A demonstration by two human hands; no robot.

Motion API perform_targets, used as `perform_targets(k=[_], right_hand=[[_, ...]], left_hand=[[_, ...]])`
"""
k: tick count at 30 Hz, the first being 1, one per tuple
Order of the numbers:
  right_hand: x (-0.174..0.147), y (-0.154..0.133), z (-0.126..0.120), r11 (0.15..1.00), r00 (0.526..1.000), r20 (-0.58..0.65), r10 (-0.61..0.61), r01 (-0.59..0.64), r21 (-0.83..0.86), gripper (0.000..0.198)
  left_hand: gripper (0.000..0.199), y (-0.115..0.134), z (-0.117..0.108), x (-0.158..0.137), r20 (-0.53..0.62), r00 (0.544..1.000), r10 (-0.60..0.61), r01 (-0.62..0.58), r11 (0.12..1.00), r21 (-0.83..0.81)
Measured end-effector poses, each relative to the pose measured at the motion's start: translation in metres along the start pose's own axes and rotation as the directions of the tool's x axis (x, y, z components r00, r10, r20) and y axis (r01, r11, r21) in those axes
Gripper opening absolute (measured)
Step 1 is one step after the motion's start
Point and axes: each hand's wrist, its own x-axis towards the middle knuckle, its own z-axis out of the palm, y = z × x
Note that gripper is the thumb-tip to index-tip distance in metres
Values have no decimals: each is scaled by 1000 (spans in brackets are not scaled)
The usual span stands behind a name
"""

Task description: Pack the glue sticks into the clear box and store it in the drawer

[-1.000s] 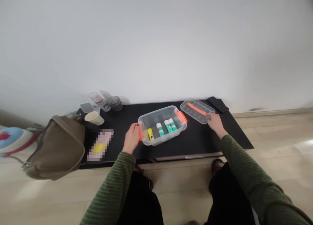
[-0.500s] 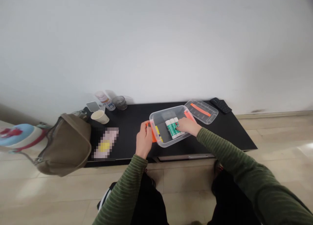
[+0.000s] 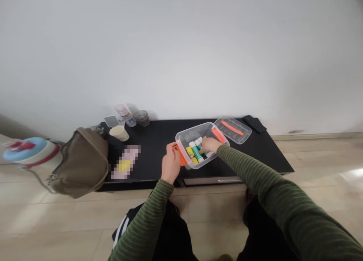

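Note:
My left hand is closed on the orange latch at the left side of a clear plastic box. The box has no lid on it and tilts slightly towards me. Inside lie a yellow glue stick and several green-and-white glue sticks, side by side. Reaching over the box's right side, my right hand has its thumb and fingers closed around a green-and-white glue stick, partly hidden under them. A second orange latch shows at the box's right end.
The box's clear lid with an orange handle lies behind right, near a black keyboard. Leftward on the black table stand a paper cup, a spray can and a dark glass. A brown bag overhangs the left end.
The glue sticks inside the box have shifted left and spread apart, and the yellow one shows more fully. My right hand has moved slightly left inside the box. The left hand keeps its hold.

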Motion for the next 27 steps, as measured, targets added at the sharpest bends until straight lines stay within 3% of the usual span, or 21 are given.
perform_targets(k=[7,9,11,13,16,19,21,23,25,27], right_hand=[[-14,-5,-6,997,998,27,-56,57,-50,75],[-26,-3,-14,993,993,-29,-113,111,-50,65],[-43,2,-24,973,955,-189,-230,231,-19,58],[-63,10,-32,923,835,-443,-327,383,40,54],[-88,29,-28,833,585,-746,-319,548,73,55],[-97,52,-5,790,403,-838,-367,611,-52,52],[-96,66,16,776,337,-839,-428,612,-150,49],[-94,76,34,765,282,-839,-466,605,-222,47],[-92,81,47,751,231,-837,-495,599,-279,47],[-92,81,53,731,201,-821,-535,598,-330,45]], left_hand=[[35,-3,-3,2,-5,1000,-14,15,997,77],[34,-9,-5,7,-25,999,-37,39,997,68],[33,-17,-11,14,-29,997,-71,73,996,44],[31,-26,-20,23,7,992,-126,125,991,48],[24,-30,-35,34,3,981,-193,191,975,118],[26,-15,-41,28,-194,981,14,14,990,141],[31,4,-34,12,-252,949,191,-161,978,135],[33,24,-18,-10,-177,947,267,-253,963,97],[39,41,4,-33,-3,953,304,-304,953,13],[53,53,27,-48,201,923,329,-330,944,-30]])
